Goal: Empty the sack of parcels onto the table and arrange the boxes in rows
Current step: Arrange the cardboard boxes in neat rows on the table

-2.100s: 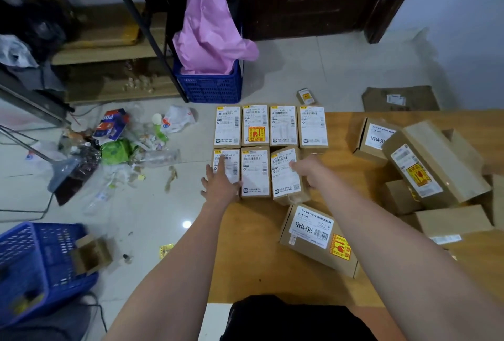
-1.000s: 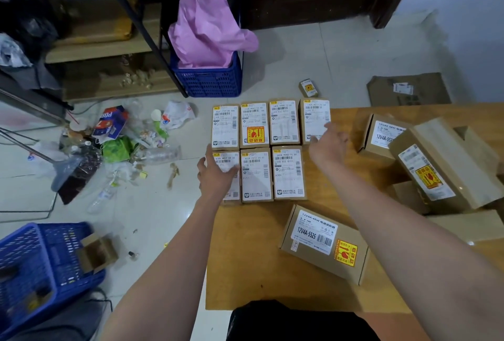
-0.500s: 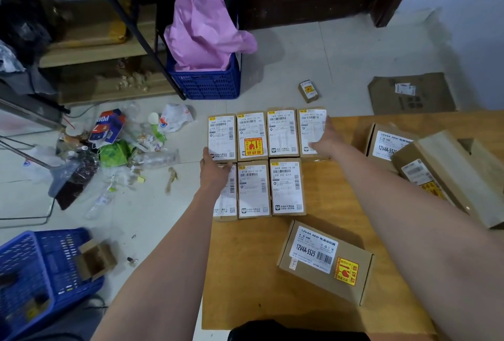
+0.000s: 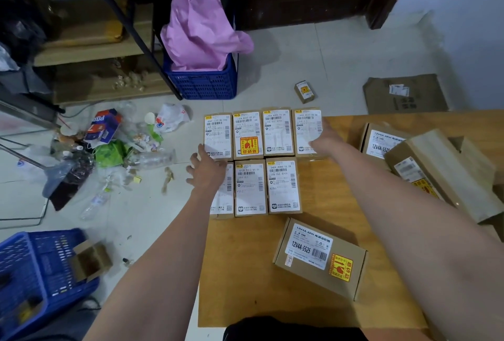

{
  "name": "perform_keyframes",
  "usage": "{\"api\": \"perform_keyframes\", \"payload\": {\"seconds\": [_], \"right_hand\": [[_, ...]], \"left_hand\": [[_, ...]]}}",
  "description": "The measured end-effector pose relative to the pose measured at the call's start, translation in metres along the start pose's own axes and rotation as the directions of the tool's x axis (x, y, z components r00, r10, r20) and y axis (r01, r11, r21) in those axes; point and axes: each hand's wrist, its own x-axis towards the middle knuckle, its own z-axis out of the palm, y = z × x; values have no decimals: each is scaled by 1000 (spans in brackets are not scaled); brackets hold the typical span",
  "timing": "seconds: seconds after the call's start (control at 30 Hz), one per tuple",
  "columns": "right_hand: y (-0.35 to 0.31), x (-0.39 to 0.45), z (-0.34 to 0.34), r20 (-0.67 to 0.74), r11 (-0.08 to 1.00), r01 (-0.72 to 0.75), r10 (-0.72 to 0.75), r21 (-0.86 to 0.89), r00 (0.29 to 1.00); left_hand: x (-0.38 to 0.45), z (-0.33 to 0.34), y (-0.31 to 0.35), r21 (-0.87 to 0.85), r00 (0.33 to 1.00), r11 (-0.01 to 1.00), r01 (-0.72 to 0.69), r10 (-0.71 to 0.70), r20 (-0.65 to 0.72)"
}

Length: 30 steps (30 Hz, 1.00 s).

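- Head view, while both arms reach forward over the wooden table (image 4: 313, 305):
- Seven small boxes laid flat in two rows at the far left corner, labels up, long axes running away from the camera; far row (image 4: 263, 133) of four, near row (image 4: 256, 188) of three, sides touching.
- White shipping labels with barcodes and QR codes on every small box; print mostly too fine to read, though "A086" shows on the near row's right box (image 4: 283, 185); yellow and red sticker on the far row's second box (image 4: 247, 133).
- Left hand (image 4: 206, 171) resting flat on the near row's left box (image 4: 222, 190), fingers straight and slightly spread, tips at the far row's left box (image 4: 217, 136).
- Right hand (image 4: 323, 138) open against the right side of the far row's right box (image 4: 306, 129), fingers straight, gripping nothing.
- Larger brown box (image 4: 320, 257) lying alone nearer the camera, long axis slanting from near right to far left, label reading "12V4A 48W" and "12V4A-5525", yellow warning sticker at its right end.
- Loose pile of bigger boxes (image 4: 436, 166) at the right edge of the table, turned at mixed angles; one label there (image 4: 384, 143) again reading "12V4A".
- Off the table: small box (image 4: 304, 91) on the tiled floor, flattened cardboard (image 4: 403, 93), blue crate (image 4: 203, 81) with pink plastic (image 4: 200, 27), litter (image 4: 109, 149), second blue crate (image 4: 38, 272).
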Motion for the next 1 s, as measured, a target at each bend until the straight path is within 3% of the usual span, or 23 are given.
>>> {"api": "perform_keyframes", "payload": {"seconds": [0.07, 0.13, 0.43, 0.73, 1.0], "right_hand": [[1, -3, -2, -45, 997, -79, 78, -13, 996], [2, -8, -2, -78, 993, -115, 113, -17, 991], [22, -52, -19, -95, 998, -54, 50, -31, 994], [78, -120, -50, -127, 1000, -7, 7, 5, 992], [158, -169, -63, -193, 992, -60, 81, 114, 978]], "left_hand": [[-11, 1, 11, 91, 990, 993, -70, 80, -114], [-22, 6, 23, 101, 978, 982, -158, 170, -124], [-87, 42, 67, 60, 937, 936, -348, 347, 26], [-162, 84, 100, 25, 850, 860, -510, 499, 171], [-239, 140, 124, 55, 706, 757, -651, 577, 412]]}}
